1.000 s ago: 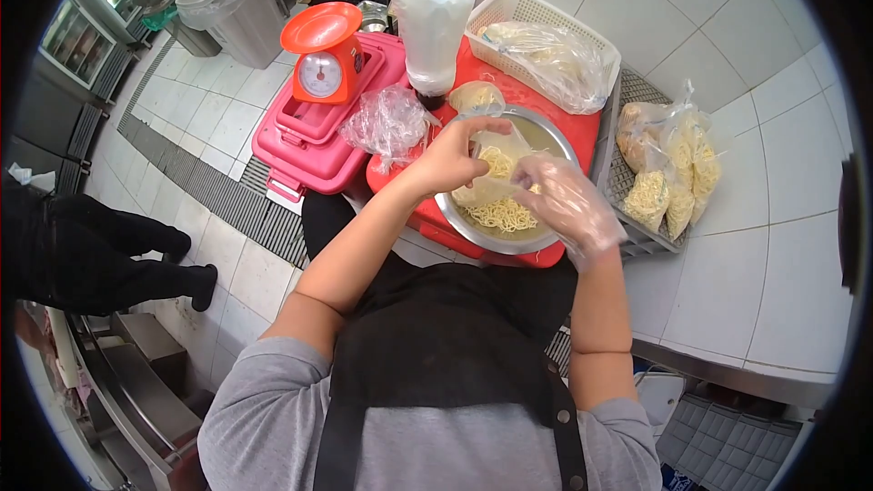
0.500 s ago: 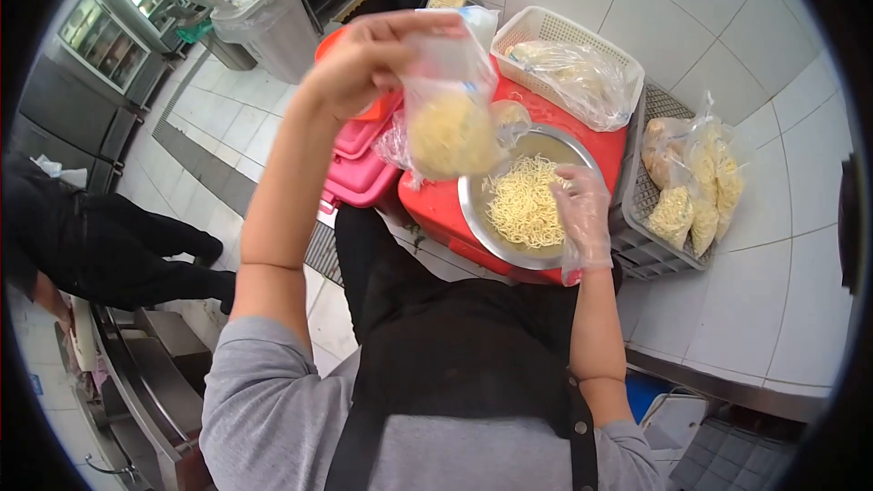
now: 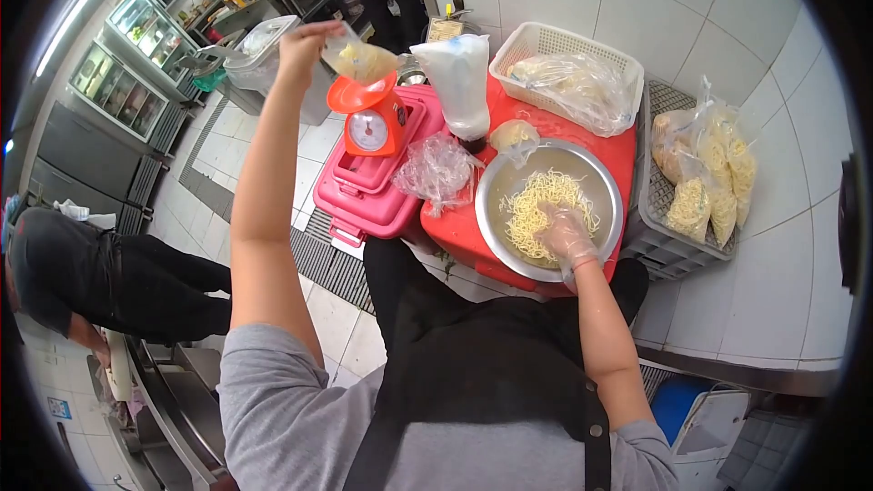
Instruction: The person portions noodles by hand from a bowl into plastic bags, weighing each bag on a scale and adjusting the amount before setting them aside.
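- Head view, only 1: bare L hand [image 3: 307, 47] pinches top edge of 1 noodle bag [image 3: 366, 64]; bag hangs just right of it, over the pan of the orange scale [image 3: 371, 132]. Pan contact: can't tell.
- R hand [image 3: 566, 235], clear glove, fingers sunk in loose noodles [image 3: 529, 205] inside metal bowl [image 3: 496, 235]; tips hidden, can't tell if closed.
- Doing it well, IMO: pinch high so bag mouth stays up, no spill; bag centred on pan, off the dial, for a clean reading; R fingers loose so strands don't get crushed; glove on noodles only.
- Counts near L hand: 1 scale, below it; 1 pink lidded box [image 3: 364, 198], under scale.
- Counts near R hand: 1 bowl, around it; 1 small filled bag [image 3: 515, 136], beyond-left; 1 crumpled plastic heap [image 3: 435, 171], farther left; 1 white basket [image 3: 511, 53] w/ 1+ bag [image 3: 573, 91], beyond; 1 grey crate [image 3: 682, 259], to its right, w/ approx 4 bags [image 3: 723, 164], overlapping, so unsure.
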Demonstrator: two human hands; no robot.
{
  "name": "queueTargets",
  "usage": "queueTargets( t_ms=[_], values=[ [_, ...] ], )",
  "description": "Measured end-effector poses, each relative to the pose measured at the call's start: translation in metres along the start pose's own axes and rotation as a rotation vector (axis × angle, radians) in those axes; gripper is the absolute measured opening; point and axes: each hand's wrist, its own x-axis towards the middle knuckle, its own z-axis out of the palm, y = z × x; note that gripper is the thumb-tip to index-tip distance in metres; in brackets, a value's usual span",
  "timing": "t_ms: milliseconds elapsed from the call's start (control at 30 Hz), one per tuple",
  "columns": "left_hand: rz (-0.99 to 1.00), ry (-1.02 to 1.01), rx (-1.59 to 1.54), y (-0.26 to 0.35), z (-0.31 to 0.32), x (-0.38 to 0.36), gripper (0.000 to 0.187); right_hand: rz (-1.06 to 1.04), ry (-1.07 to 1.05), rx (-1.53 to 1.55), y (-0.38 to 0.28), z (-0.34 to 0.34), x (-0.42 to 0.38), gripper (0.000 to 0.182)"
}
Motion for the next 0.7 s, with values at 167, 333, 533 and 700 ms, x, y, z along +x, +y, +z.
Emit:
queueTargets(
  t_ms=[167, 333, 533, 700],
  values=[
    [0.202, 0.243, 0.144, -0.068, 0.004, -0.048, 0.032, -0.050, 0.044, 0.021, 0.008, 0.007, -0.003, 0.067],
    [0.221, 0.333, 0.075, -0.110, -0.020, -0.068, 0.029, -0.048, 0.015, 0.004, -0.003, -0.003, -0.007, 0.068],
    [0.459, 0.465, 0.340, -0.124, -0.028, -0.100, 0.014, 0.012, -0.015, 0.029, -0.009, -0.004, -0.010, 0.070],
    [0.396, 0.533, 0.265, -0.145, -0.025, -0.120, 0.007, -0.014, -0.011, 0.039, -0.003, 0.002, -0.006, 0.070]
  ],
)
